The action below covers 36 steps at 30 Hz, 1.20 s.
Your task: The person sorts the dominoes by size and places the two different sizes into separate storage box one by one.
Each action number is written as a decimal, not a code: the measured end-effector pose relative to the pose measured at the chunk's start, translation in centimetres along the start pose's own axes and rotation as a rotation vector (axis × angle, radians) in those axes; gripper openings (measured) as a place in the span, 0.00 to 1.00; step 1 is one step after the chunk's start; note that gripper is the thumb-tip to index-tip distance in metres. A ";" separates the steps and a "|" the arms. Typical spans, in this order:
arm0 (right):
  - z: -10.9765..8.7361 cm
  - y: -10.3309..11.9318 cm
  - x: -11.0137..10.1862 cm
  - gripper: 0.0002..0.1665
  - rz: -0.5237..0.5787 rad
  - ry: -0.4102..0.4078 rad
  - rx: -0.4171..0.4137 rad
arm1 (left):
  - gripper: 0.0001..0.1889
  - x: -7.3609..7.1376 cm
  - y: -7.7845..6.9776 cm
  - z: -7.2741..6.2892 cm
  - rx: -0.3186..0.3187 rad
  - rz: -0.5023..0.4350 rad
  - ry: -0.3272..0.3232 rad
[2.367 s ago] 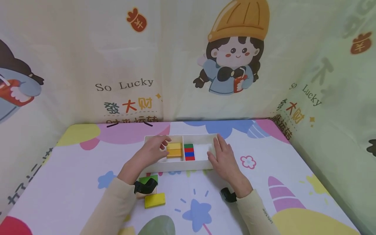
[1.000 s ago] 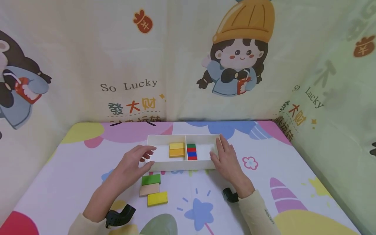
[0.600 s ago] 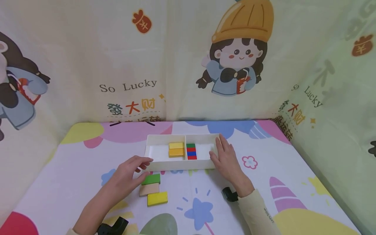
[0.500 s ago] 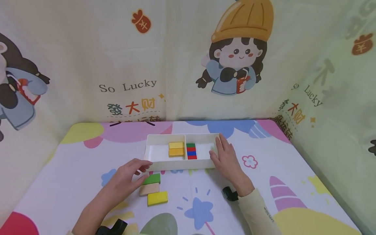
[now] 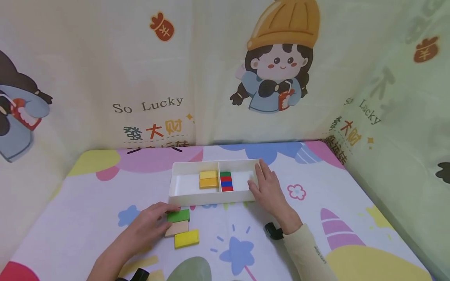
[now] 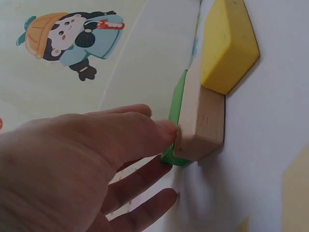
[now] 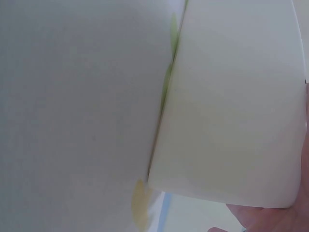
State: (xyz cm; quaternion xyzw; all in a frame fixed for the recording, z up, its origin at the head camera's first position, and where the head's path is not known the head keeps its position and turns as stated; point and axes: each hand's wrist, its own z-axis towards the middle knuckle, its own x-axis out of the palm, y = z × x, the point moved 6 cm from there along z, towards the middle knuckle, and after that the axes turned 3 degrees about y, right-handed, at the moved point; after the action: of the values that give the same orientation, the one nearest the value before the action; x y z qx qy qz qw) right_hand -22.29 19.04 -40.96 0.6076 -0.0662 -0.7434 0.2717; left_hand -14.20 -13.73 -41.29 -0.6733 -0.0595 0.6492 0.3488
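At the left of the table, my left hand (image 5: 151,220) pinches the green block (image 5: 180,215). My thumb lies at its near corner and my fingers reach along its far side. A plain wooden block (image 6: 198,116) stands against the green one, close to my thumb. A yellow block (image 5: 186,239) lies nearer the front. My right hand (image 5: 270,191) holds the right end of the white two-compartment box (image 5: 211,200), thumb over the rim and fingers along the end wall. In the right wrist view, the box's wall (image 7: 231,106) hides most of that hand.
Two yellow-orange blocks (image 5: 209,179) lie in the box's left compartment, against the divider (image 5: 219,177). A row of small green, red and blue blocks (image 5: 226,181) lines the divider's right side. A printed cloth (image 5: 281,234) covers the table, with a patterned curtain (image 5: 211,78) behind.
My left hand has withdrawn from the box's left compartment and come down toward the front onto the green block. My right hand has stayed at the box's right end.
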 end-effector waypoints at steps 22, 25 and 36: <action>-0.1 0.3 0.0 0.40 -0.015 -0.015 0.004 | 0.21 0.5 0.7 0.0 0.041 0.000 0.012; -0.1 0.3 0.0 0.40 -0.018 -0.014 0.003 | 0.20 0.7 0.7 0.2 0.017 0.000 0.006; -0.1 0.2 0.0 0.40 -0.010 -0.030 -0.015 | 0.21 0.9 1.2 0.2 -0.026 -0.014 -0.017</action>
State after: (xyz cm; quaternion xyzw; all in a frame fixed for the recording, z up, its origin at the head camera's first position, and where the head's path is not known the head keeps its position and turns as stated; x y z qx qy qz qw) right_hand -22.14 18.86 -40.85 0.5947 -0.0618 -0.7542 0.2716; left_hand -14.74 -14.08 -42.68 -0.6717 -0.0754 0.6517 0.3441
